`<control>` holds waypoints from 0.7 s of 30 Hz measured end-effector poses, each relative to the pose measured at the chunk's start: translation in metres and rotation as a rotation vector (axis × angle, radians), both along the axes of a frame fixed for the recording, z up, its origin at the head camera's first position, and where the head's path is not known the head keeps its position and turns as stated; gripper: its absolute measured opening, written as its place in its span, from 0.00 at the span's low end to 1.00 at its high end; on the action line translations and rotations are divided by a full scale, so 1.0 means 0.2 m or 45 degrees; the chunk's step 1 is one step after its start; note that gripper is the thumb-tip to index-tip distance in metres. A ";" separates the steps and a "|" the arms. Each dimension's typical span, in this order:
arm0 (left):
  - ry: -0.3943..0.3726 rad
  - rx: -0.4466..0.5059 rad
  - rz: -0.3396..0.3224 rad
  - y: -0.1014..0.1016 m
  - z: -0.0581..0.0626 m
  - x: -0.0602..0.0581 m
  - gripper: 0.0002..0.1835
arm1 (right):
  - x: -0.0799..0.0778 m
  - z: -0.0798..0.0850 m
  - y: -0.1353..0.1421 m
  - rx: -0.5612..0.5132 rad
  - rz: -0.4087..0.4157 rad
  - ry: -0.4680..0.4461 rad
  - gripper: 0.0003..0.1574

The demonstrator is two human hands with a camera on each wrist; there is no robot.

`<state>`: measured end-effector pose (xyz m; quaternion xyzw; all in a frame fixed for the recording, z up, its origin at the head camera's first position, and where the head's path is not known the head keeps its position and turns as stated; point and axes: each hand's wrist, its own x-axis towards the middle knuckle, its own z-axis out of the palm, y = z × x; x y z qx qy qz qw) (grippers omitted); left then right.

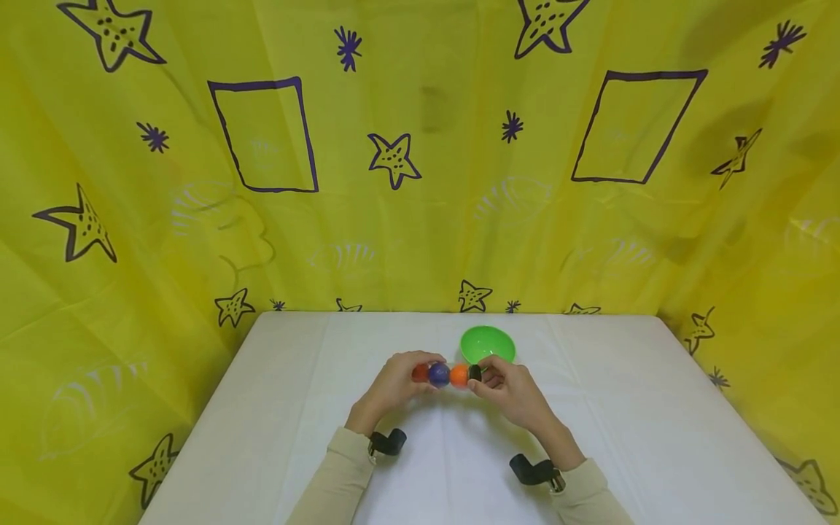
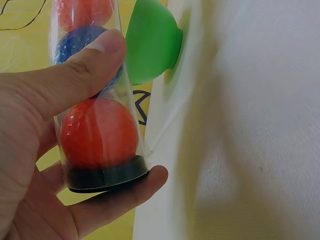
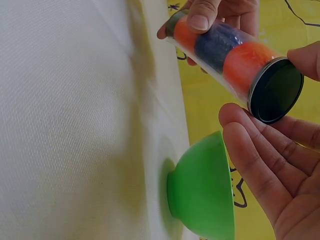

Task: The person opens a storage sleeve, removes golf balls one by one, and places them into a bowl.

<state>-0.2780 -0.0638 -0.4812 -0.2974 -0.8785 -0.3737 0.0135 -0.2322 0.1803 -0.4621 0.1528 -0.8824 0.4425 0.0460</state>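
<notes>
A clear plastic tube [image 3: 236,36] lies sideways between both hands above the table. Inside it sit a red ball [image 2: 100,134], a blue ball [image 1: 439,374] and an orange ball [image 1: 459,375] in a row. My left hand [image 1: 397,378] grips the tube around its red-ball end, thumb across the blue ball and a finger under the black base [image 2: 107,176]. At the opposite end, my right hand [image 1: 513,390] pinches the black cap [image 3: 276,91] at its edge between thumb and fingers. The cap is still seated on the tube.
Just behind the tube, a green bowl [image 1: 487,341] stands upright on the white-covered table [image 1: 302,437]. A yellow curtain [image 1: 420,233] with purple drawings closes off the back and sides. Each wrist carries a black camera mount [image 1: 531,470].
</notes>
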 end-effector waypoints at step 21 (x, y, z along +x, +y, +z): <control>-0.040 -0.002 -0.022 -0.01 0.02 0.00 0.27 | 0.00 -0.02 0.01 -0.042 0.078 0.030 0.18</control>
